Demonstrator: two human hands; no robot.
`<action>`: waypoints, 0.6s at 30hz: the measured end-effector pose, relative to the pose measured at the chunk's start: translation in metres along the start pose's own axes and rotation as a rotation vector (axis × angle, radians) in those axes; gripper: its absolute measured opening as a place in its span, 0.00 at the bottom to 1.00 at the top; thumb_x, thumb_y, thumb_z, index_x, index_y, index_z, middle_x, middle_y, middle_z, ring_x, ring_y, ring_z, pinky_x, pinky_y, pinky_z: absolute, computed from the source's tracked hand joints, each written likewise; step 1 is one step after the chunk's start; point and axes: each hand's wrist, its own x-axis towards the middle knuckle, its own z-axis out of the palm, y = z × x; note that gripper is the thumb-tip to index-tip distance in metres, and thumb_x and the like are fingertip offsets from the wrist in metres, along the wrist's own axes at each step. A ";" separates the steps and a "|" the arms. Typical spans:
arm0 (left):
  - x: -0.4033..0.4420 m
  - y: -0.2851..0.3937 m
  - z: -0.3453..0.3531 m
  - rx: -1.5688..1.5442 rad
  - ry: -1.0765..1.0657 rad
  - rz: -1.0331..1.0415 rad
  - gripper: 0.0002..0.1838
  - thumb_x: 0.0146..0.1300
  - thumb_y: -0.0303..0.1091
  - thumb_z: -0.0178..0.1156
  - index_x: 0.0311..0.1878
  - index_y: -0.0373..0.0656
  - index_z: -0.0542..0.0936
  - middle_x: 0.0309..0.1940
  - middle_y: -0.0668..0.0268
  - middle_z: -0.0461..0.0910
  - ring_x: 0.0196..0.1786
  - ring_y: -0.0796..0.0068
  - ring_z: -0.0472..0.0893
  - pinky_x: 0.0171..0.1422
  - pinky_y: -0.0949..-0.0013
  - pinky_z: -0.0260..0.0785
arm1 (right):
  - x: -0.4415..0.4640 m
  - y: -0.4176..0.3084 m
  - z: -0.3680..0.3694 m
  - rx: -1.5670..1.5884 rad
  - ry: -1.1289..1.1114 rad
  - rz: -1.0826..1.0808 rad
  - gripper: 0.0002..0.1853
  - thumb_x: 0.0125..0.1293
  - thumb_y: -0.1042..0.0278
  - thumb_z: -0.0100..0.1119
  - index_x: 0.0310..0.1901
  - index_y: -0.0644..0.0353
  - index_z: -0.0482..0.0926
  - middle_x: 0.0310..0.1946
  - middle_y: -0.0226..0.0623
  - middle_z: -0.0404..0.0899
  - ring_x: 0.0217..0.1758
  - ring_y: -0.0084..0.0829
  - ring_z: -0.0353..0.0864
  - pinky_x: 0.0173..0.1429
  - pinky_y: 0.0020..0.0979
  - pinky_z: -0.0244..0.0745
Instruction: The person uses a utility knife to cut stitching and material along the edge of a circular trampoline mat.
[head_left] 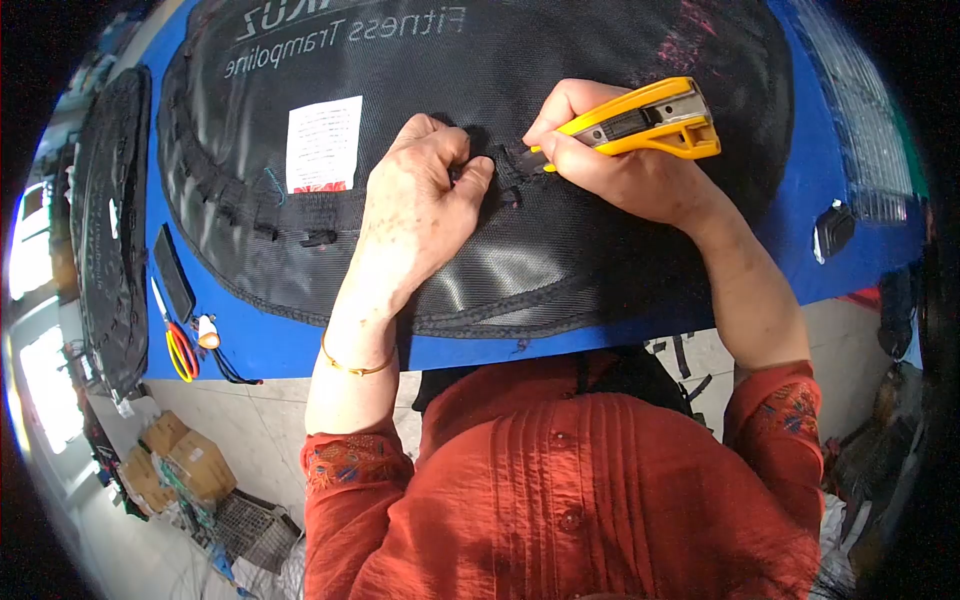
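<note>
A black trampoline mat (500, 265) with reversed "Fitness Trampoline" lettering lies across the blue table. My right hand (625, 180) is closed around a yellow utility knife (685, 130). The blade end points left, at a bunched black webbing strip (508, 172) on the mat. My left hand (420, 195) rests on the mat with its fingers curled and pinches the webbing just left of the blade. Part of that grip is hidden by the fingers. A white printed label (323, 143) lies on the mat left of my left hand, beside short black webbing loops (318, 238).
Scissors with orange-and-yellow handles (182, 350), a dark flat bar (174, 275) and a small white-and-orange item (207, 332) lie at the table's left. Another black mat (108, 240) stands beyond. A small black object (832, 232) and clear plastic sheeting (865, 110) are at right. Cardboard boxes (190, 465) stand on the floor.
</note>
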 end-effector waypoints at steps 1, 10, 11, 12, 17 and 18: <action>0.000 -0.001 0.000 -0.002 0.000 0.001 0.08 0.62 0.28 0.68 0.33 0.33 0.80 0.37 0.57 0.78 0.34 0.61 0.82 0.41 0.62 0.75 | 0.000 0.002 0.001 -0.046 0.016 -0.061 0.01 0.69 0.75 0.56 0.39 0.61 0.76 0.37 0.37 0.80 0.38 0.31 0.83 0.45 0.29 0.80; -0.001 -0.003 -0.001 0.069 0.000 0.083 0.12 0.58 0.31 0.73 0.33 0.33 0.80 0.37 0.55 0.77 0.36 0.59 0.81 0.42 0.61 0.75 | 0.000 0.000 -0.004 0.031 0.037 0.005 0.04 0.70 0.72 0.56 0.39 0.62 0.78 0.36 0.34 0.80 0.38 0.28 0.83 0.44 0.27 0.79; -0.001 -0.005 0.000 0.056 0.005 0.099 0.12 0.58 0.31 0.73 0.34 0.33 0.80 0.36 0.56 0.77 0.35 0.59 0.81 0.42 0.61 0.74 | 0.001 0.000 -0.004 0.028 0.054 0.025 0.04 0.70 0.72 0.56 0.39 0.62 0.79 0.35 0.33 0.80 0.37 0.27 0.83 0.44 0.27 0.78; -0.001 -0.005 0.000 0.043 0.009 0.115 0.12 0.58 0.30 0.73 0.34 0.33 0.80 0.36 0.56 0.76 0.35 0.60 0.81 0.41 0.61 0.74 | 0.002 0.002 -0.002 0.013 0.087 -0.034 0.05 0.70 0.72 0.56 0.41 0.61 0.80 0.34 0.32 0.80 0.36 0.24 0.83 0.43 0.26 0.78; -0.001 -0.002 0.000 0.017 -0.016 0.049 0.11 0.59 0.30 0.72 0.35 0.33 0.80 0.35 0.57 0.76 0.34 0.59 0.81 0.40 0.60 0.73 | 0.003 -0.006 -0.002 0.135 0.039 0.118 0.05 0.70 0.70 0.56 0.41 0.60 0.80 0.35 0.31 0.81 0.37 0.24 0.83 0.44 0.26 0.78; -0.001 -0.003 0.000 0.018 -0.016 0.051 0.10 0.60 0.29 0.71 0.35 0.33 0.80 0.35 0.57 0.76 0.34 0.59 0.80 0.40 0.59 0.73 | 0.003 -0.006 -0.002 0.140 0.032 0.121 0.05 0.70 0.69 0.56 0.41 0.59 0.80 0.35 0.32 0.81 0.37 0.25 0.83 0.44 0.27 0.78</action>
